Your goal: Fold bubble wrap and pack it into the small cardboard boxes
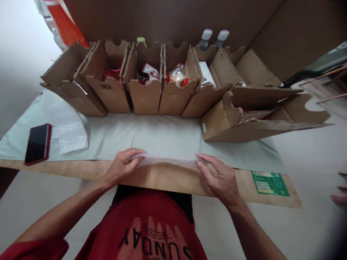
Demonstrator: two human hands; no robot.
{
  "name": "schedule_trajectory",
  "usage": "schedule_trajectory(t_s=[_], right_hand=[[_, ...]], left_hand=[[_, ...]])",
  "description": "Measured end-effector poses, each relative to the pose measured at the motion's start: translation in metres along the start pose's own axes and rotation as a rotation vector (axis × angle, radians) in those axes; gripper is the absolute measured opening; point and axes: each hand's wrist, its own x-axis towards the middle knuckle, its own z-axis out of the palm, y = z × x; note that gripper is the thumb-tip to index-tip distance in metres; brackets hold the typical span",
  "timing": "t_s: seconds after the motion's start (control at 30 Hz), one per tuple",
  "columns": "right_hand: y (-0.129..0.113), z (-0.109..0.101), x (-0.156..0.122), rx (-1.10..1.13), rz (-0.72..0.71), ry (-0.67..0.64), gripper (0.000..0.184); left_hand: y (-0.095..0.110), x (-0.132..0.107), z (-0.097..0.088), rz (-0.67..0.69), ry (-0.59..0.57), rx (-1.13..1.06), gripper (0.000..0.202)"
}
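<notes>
A clear bubble-wrap strip (168, 160) lies across the near edge of the table, folded or rolled flat. My left hand (124, 166) curls its fingers over the strip's left end. My right hand (217, 177) presses on its right end with fingers together and bent down. Both hands rest at the wooden table edge (162, 180), over a pale green sheet (162, 137).
A row of open cardboard boxes (143, 90) with red and white packets stands behind. A larger flattened box (257, 112) lies at the right. A dark phone in a red case (38, 143) and more bubble wrap (69, 135) lie left. A green label (269, 183) sits right.
</notes>
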Motion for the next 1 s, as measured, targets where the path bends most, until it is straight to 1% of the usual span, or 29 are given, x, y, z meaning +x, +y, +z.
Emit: schedule_trajectory(t_s=[0.07,0.1,0.13,0.17,0.2,0.23,0.3,0.33,0.37,0.4,0.47,0.53,0.57,0.6,0.67,0.73,0.77,0.83,0.87,0.93,1.0], right_hand=[[0.009,0.006,0.014,0.061,0.176,-0.009,0.024],[0.017,0.011,0.022,0.082,0.249,-0.033,0.028],[0.025,0.017,0.028,0.086,0.302,-0.062,0.033],[0.035,0.024,0.034,0.062,0.332,-0.085,0.037],[0.043,0.03,0.038,0.013,0.34,-0.094,0.04],[0.05,0.036,0.041,-0.055,0.331,-0.089,0.043],[0.056,0.045,0.041,-0.202,0.268,-0.057,0.048],[0.054,0.049,0.039,-0.26,0.221,-0.05,0.051],[0.049,0.054,0.037,-0.3,0.164,-0.064,0.052],[0.042,0.061,0.035,-0.324,0.097,-0.103,0.053],[0.025,0.075,0.03,-0.336,-0.058,-0.247,0.053],[0.014,0.088,0.023,-0.321,-0.185,-0.411,0.051],[0.013,0.092,0.019,-0.315,-0.217,-0.469,0.05],[0.015,0.091,0.014,-0.312,-0.223,-0.5,0.048],[0.026,0.082,0.004,-0.299,-0.174,-0.486,0.044],[0.04,0.064,-0.002,-0.273,-0.079,-0.399,0.04],[0.045,0.056,-0.002,-0.261,-0.035,-0.342,0.038],[0.052,0.047,0.003,-0.253,0.023,-0.241,0.036],[0.054,0.047,0.009,-0.258,0.038,-0.212,0.035],[0.054,0.055,0.022,-0.264,0.061,-0.206,0.034],[0.053,0.066,0.036,-0.243,0.107,-0.237,0.029]], left_hand=[[0.001,0.017,-0.008,-0.188,-0.033,-0.097,0.024],[-0.001,0.026,-0.01,-0.251,-0.047,-0.081,0.028],[-0.005,0.034,-0.011,-0.288,-0.043,-0.018,0.035],[-0.01,0.041,-0.01,-0.303,-0.016,0.079,0.044],[-0.016,0.046,-0.007,-0.29,0.035,0.196,0.054],[-0.021,0.049,-0.003,-0.245,0.099,0.311,0.063],[-0.03,0.049,0.009,-0.079,0.218,0.482,0.072],[-0.031,0.047,0.016,0.023,0.239,0.533,0.073],[-0.031,0.045,0.024,0.119,0.212,0.567,0.073],[-0.03,0.043,0.033,0.201,0.146,0.591,0.072],[-0.026,0.04,0.048,0.294,-0.06,0.619,0.07],[-0.023,0.039,0.058,0.297,-0.253,0.633,0.071],[-0.022,0.039,0.06,0.281,-0.314,0.635,0.072],[-0.023,0.039,0.06,0.265,-0.351,0.63,0.073],[-0.025,0.039,0.055,0.254,-0.371,0.591,0.07],[-0.03,0.039,0.047,0.253,-0.355,0.52,0.058],[-0.032,0.04,0.043,0.24,-0.33,0.487,0.052],[-0.038,0.044,0.035,0.178,-0.239,0.458,0.043],[-0.041,0.046,0.032,0.132,-0.182,0.467,0.043],[-0.044,0.052,0.027,0.041,-0.086,0.515,0.043],[-0.045,0.055,0.023,-0.025,-0.046,0.554,0.037]])
